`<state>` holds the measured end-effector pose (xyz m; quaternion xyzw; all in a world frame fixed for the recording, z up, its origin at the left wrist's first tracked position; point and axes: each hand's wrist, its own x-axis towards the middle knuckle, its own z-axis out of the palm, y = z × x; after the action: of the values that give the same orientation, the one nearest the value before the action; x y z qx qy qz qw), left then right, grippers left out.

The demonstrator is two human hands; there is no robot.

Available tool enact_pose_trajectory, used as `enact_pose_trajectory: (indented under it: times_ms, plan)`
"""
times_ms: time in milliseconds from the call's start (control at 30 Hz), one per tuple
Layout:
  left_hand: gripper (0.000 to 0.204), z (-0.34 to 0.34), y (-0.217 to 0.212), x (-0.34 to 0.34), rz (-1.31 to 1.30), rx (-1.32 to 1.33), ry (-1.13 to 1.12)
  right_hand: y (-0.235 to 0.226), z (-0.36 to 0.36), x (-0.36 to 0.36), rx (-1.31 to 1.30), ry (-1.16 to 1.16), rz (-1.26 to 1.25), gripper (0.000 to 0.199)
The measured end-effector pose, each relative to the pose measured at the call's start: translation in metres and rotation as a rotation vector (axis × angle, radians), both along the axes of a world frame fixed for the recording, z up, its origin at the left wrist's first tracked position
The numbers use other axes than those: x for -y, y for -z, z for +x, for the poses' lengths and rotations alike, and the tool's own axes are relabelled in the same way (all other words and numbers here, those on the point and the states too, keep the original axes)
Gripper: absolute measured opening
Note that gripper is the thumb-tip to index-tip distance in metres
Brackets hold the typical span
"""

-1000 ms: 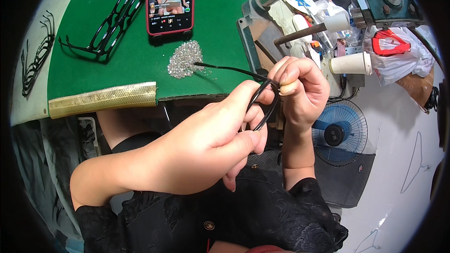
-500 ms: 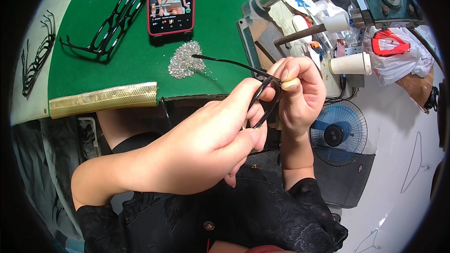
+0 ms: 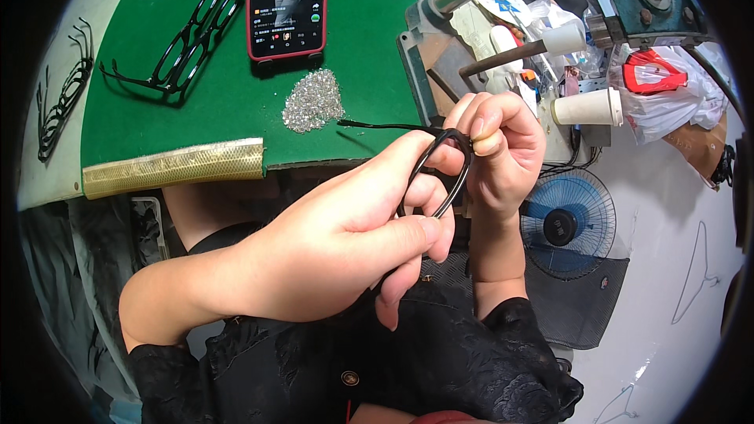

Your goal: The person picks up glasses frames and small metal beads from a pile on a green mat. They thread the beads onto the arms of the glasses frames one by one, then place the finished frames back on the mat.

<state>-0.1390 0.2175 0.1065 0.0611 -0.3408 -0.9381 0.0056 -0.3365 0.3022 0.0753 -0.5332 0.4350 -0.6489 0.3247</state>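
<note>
A black eyeglass frame (image 3: 465, 176) is gripped in my left hand (image 3: 338, 243), thumb and fingers around its rim. One temple arm sticks out to the left over the green mat (image 3: 353, 31). At the hinge corner of that frame, my right hand (image 3: 509, 149) pinches with thumb and fingertips; whether a small part sits between them is too small to tell. Beyond the temple tip lies a heap of tiny silver metal pieces (image 3: 312, 102), which look like screws. More black eyeglass frames (image 3: 187, 41) rest on the mat at the far left.
A phone in a red case (image 3: 253, 8) stands behind the heap. Several thin frames (image 3: 64, 102) lie at the left edge, near a gold textured strip (image 3: 173, 168). To the right are a green metal press (image 3: 410, 55), a white cup (image 3: 589, 106) and a fan (image 3: 561, 224).
The held frame has turned in my hands, so its rim shows more openly and the temple tip has swung nearer, off the heap. My left fingers have shifted slightly. The phone picture differs.
</note>
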Motion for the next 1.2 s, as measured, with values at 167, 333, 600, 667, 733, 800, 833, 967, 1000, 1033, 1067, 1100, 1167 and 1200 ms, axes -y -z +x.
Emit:
enact_pose_trajectory:
  times_ms: [167, 333, 600, 667, 733, 800, 833, 967, 1000, 1033, 1067, 1100, 1167, 1200]
  plan:
    - [0.047, 0.0, -0.004, 0.003, 0.038, 0.031, 0.027, -0.001, -0.007, 0.004, -0.05, -0.08, -0.002, 0.014]
    - [0.047, -0.001, -0.001, 0.005, 0.07, 0.024, 0.049, -0.003, -0.009, 0.004, -0.025, -0.128, 0.008, 0.012]
    - [0.047, -0.002, -0.004, 0.005, 0.053, 0.024, 0.033, -0.003, -0.011, 0.008, -0.005, -0.133, -0.007, 0.007]
    - [0.047, 0.001, -0.005, 0.004, 0.043, 0.032, 0.014, -0.002, -0.012, 0.01, 0.005, -0.165, -0.001, 0.007]
    - [0.047, 0.001, -0.006, 0.004, 0.039, 0.04, 0.013, -0.001, -0.013, 0.012, -0.003, -0.18, -0.007, 0.007]
    - [0.047, -0.001, -0.006, 0.005, 0.046, 0.031, 0.027, -0.001, -0.015, 0.011, -0.028, -0.178, -0.027, 0.007]
    - [0.047, -0.001, -0.006, 0.005, 0.052, 0.026, 0.028, -0.002, -0.014, 0.011, -0.014, -0.178, -0.024, 0.007]
    - [0.047, -0.002, -0.004, 0.007, 0.067, 0.028, 0.049, -0.002, -0.014, 0.013, 0.003, -0.191, -0.047, 0.009]
    - [0.047, -0.003, -0.004, 0.007, 0.063, 0.025, 0.048, -0.002, -0.014, 0.014, -0.003, -0.197, -0.062, 0.009]
    - [0.047, -0.002, -0.003, 0.007, 0.059, 0.02, 0.044, -0.002, -0.013, 0.014, 0.014, -0.19, -0.066, 0.01]
    - [0.047, -0.002, -0.003, 0.007, 0.055, 0.015, 0.041, -0.002, -0.012, 0.014, 0.031, -0.184, -0.07, 0.011]
    - [0.047, -0.002, -0.003, 0.007, 0.056, 0.015, 0.033, -0.001, -0.011, 0.014, 0.048, -0.177, -0.074, 0.011]
    - [0.047, -0.002, -0.005, 0.007, 0.056, 0.017, 0.022, -0.002, -0.011, 0.014, 0.031, -0.153, -0.113, 0.013]
    - [0.047, -0.003, -0.005, 0.006, 0.056, 0.015, 0.02, -0.002, -0.011, 0.014, 0.022, -0.142, -0.132, 0.014]
